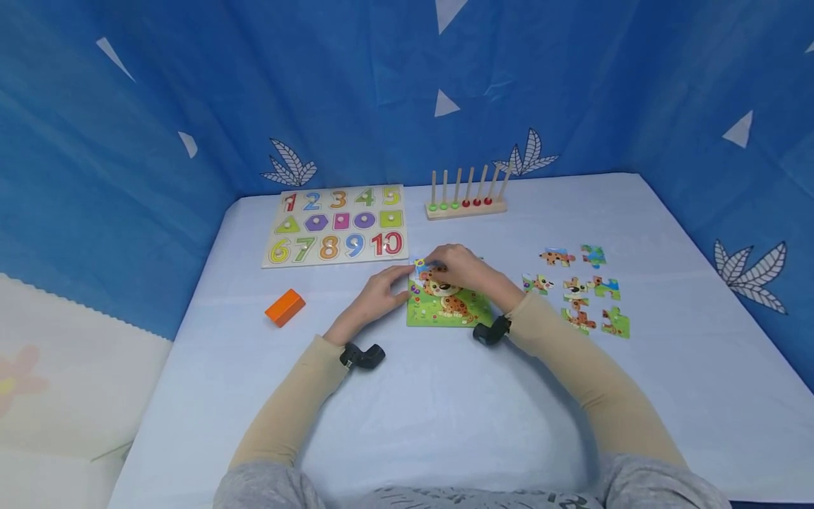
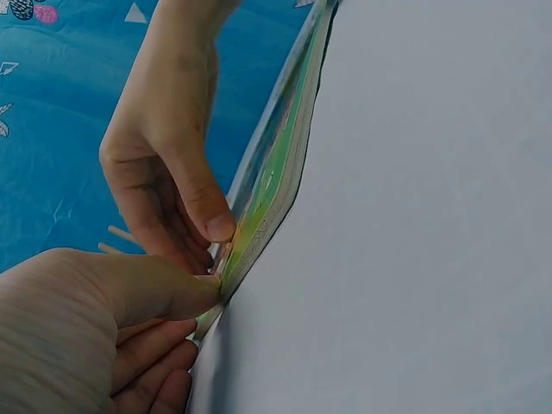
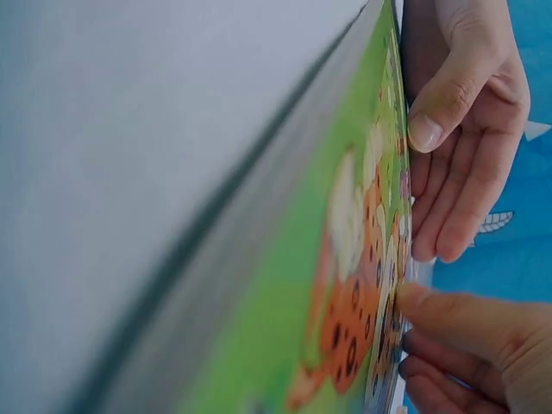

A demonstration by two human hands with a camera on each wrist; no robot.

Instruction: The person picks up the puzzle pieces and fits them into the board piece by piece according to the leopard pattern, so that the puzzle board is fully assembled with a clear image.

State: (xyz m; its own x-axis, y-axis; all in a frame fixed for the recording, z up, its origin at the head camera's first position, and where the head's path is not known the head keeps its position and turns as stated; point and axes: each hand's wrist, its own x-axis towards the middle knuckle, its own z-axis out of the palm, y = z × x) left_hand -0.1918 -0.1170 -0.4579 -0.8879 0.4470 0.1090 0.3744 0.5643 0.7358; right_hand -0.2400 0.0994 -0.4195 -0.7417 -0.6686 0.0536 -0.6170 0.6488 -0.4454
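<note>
- Block (image 1: pixel 285 307), orange, a single one, lies at the left, its long axis slanting away and to the right.
- One number board (image 1: pixel 326 205) lies beyond it, with ten numbers and five shapes in three rows of five; it shows in the head view only.
- Left hand (image 1: pixel 375 295) is at the puzzle's left edge, thumb and fingers apart; the right wrist view shows its thumb tip touching that edge.
- One puzzle board (image 1: pixel 420 316) lies on the table (image 1: pixel 432 410) between the hands, appearing longer side to side in the head view. Its one leopard (image 1: pixel 454 305) has its head pointing away from the person. Both wrist views show the board's pale, thick side, barely visible from the head.
- Right hand (image 1: pixel 461 267) reaches over the far left part of the board, fingers bent, thumb tip at the picture; whether a piece is clamped there, one cannot tell.
- One peg rack (image 1: pixel 467 211) stands farther back: seven rods (image 1: pixel 471 184), three green beads (image 1: pixel 444 206), three red beads (image 1: pixel 477 202). The left wrist view catches just two rod tips.
- About seven loose pieces (image 1: pixel 575 288) lie at the right, in the head view alone; some sit too close together for a sure count.
</note>
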